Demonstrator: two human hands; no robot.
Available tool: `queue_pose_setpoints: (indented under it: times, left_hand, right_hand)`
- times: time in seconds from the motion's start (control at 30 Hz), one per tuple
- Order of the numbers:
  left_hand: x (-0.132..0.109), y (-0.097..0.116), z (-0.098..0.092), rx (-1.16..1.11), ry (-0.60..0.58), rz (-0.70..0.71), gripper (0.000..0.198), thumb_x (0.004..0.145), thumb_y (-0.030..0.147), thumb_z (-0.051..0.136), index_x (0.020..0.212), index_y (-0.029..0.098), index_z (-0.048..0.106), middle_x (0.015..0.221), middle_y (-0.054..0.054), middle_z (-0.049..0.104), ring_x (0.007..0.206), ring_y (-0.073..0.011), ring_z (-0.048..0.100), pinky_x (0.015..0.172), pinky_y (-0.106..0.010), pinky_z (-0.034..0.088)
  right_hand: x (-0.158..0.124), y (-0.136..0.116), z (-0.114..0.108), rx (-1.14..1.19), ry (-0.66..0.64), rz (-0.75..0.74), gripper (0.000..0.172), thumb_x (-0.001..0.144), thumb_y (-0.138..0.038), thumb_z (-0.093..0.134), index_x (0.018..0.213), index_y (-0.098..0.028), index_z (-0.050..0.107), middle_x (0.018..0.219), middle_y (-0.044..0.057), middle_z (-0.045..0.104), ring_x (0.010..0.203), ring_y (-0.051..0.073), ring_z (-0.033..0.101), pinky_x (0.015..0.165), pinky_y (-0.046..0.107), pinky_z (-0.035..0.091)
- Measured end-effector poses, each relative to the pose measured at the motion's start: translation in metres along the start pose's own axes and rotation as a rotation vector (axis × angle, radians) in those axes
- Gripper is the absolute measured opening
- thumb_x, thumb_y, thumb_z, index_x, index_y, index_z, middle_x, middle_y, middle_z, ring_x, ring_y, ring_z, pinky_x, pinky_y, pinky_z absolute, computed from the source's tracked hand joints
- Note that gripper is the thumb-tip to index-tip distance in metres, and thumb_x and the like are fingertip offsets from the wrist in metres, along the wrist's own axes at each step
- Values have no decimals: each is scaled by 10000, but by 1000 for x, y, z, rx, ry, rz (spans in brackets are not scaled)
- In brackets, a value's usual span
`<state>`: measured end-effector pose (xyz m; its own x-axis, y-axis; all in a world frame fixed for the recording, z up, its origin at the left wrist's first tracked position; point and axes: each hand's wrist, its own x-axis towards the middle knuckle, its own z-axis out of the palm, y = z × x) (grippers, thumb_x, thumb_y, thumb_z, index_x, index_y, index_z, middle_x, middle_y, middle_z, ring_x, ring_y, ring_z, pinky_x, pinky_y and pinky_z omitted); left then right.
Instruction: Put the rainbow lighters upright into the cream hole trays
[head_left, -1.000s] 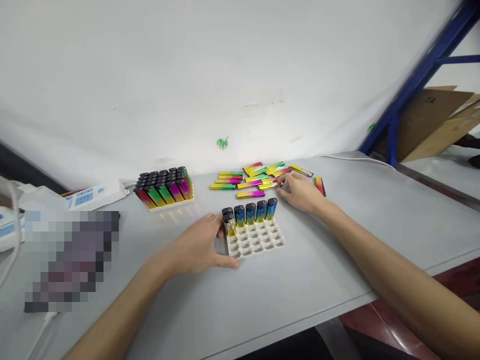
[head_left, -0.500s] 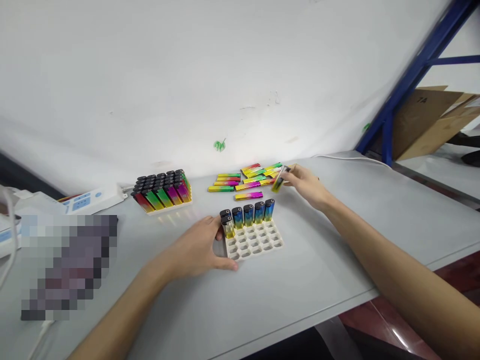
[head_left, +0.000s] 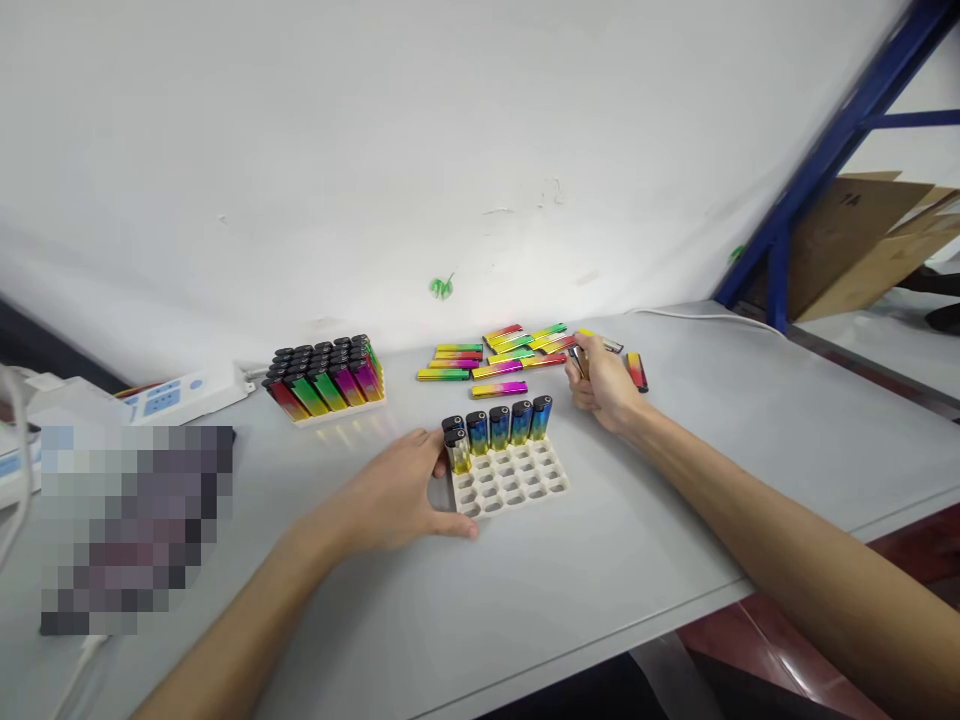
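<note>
A white slotted tray [head_left: 517, 482] lies on the grey table with several blue-and-yellow lighters [head_left: 499, 426] standing in its far row. My left hand [head_left: 397, 495] rests against the tray's left edge, thumb and fingers curved round its corner. My right hand [head_left: 604, 382] is closed round a lighter [head_left: 578, 360], held upright just right of the tray's far end. Behind it lies a loose pile of rainbow-coloured lighters [head_left: 495, 358] flat on the table.
A second tray filled with multicoloured lighters [head_left: 326, 381] stands at the back left. White devices [head_left: 184, 391] and a blurred patch sit at far left. One lighter [head_left: 637, 371] lies apart at the right. A blue rack post [head_left: 817, 170] and cardboard [head_left: 862, 240] stand beyond the table.
My right hand picked a lighter from the loose pile, lifted it, and has drawn it back toward the tray while turning it upright. My left hand stayed on the tray.
</note>
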<state>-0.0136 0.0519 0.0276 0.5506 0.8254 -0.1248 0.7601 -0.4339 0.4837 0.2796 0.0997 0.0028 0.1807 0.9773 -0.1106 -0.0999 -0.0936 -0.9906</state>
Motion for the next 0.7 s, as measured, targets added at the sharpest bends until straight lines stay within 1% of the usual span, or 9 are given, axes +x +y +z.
queue_pose_setpoints:
  times: [0.1,0.23,0.47,0.63,0.7]
  left_hand:
    - [0,1,-1,5,-7,-5,574,596,663,821,920,252,584,973,-41,661,911,-303,646,781,-407,518]
    - [0,1,-1,10,-20,-1,568,616,655,814,937,245,589,994,-46,660,933,-307,645,798,-410,514]
    - [0,0,0,10,-21,11,575,622,666,814,951,255,582,992,-45,658,932,-308,643,797,-411,517]
    - [0,0,0,6,-14,9,574,618,649,822,966,256,590,992,-44,660,929,-307,645,798,-412,522]
    - [0,0,0,13,-20,11,578,621,656,819,966,256,584,995,-46,657,936,-310,645,797,-409,520]
  right_hand:
    - [-1,0,1,6,18,16,475,924,-552,456,576,-250,341,430,-92,187,377,73,102,384,246,91]
    - [-2,-1,1,6,21,4,482,927,-548,459,568,-247,344,431,-90,186,380,71,101,382,244,95]
    - [-3,1,2,7,28,4,585,917,-648,503,536,-230,354,476,-90,173,412,61,104,418,244,77]
    - [-4,1,2,-6,27,1,539,944,-546,479,530,-234,336,473,-78,199,399,62,112,414,253,80]
    - [-3,1,2,0,27,-15,529,943,-540,476,535,-237,332,472,-77,201,394,64,116,408,254,82]
